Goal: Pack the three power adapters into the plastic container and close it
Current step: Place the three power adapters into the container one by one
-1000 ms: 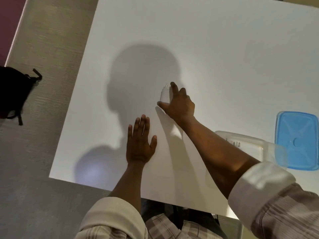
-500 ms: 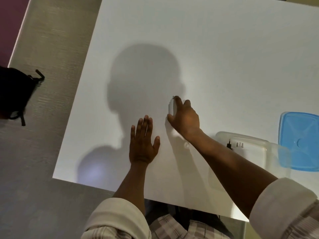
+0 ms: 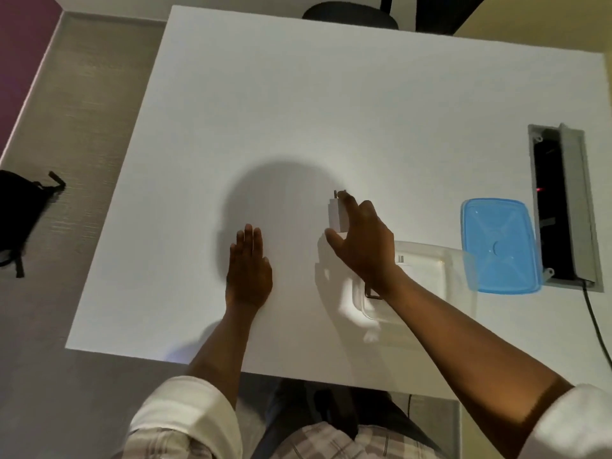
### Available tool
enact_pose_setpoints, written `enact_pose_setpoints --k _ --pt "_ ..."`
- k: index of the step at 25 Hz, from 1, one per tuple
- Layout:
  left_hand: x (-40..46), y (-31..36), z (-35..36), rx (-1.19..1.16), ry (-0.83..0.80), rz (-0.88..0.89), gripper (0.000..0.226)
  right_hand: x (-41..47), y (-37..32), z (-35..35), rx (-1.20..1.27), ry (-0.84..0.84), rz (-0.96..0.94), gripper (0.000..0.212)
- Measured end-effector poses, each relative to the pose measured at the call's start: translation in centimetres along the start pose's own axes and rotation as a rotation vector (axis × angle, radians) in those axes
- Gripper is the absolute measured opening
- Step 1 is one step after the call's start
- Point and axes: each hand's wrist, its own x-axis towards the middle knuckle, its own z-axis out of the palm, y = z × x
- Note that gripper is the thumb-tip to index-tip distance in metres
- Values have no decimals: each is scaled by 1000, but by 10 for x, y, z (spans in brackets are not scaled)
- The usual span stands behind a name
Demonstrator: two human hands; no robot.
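Observation:
My right hand (image 3: 362, 246) grips a white power adapter (image 3: 337, 215) between thumb and fingers, prongs pointing away from me, lifted above the white table (image 3: 298, 104) just left of the clear plastic container (image 3: 427, 276). The container stands open; inside it I see the prongs of a white adapter (image 3: 401, 260) and a dark part of another adapter (image 3: 370, 292), mostly hidden by my right wrist. The blue lid (image 3: 498, 246) lies flat to the container's right. My left hand (image 3: 249, 270) rests flat on the table, fingers together, holding nothing.
A recessed cable box (image 3: 559, 207) with a black cord sits in the table at the far right. A black bag (image 3: 20, 213) lies on the floor to the left. A dark chair (image 3: 347, 14) stands behind the table's far edge.
My right hand has carried the white adapter rightward and nearer, toward the container. The camera view has shifted, showing more of the table. My left hand stays flat.

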Motion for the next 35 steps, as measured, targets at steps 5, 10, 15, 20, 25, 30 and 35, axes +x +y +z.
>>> enact_pose_setpoints --k 5,10,15,20,25,30,35 --pt "-21 69 -5 -192 -168 54 72 -37 63 -43 43 50 92 71" --pt "-27 124 -30 -336 -145 245 87 -77 114 -68 63 84 164 71" --pt "-31 155 -40 -127 -307 427 125 -105 143 -71 54 -34 192 69" --pt "-29 168 -39 32 -394 475 142 -108 149 -50 -40 -188 248 71" --pt "-26 176 -43 88 -407 478 153 -102 155 -35 -91 -283 298 65" --pt "-26 179 -45 86 -406 456 155 -102 160 -25 -54 -324 306 67" --pt "-27 181 -46 61 -405 452 155 -102 161 -23 -28 -341 298 68"
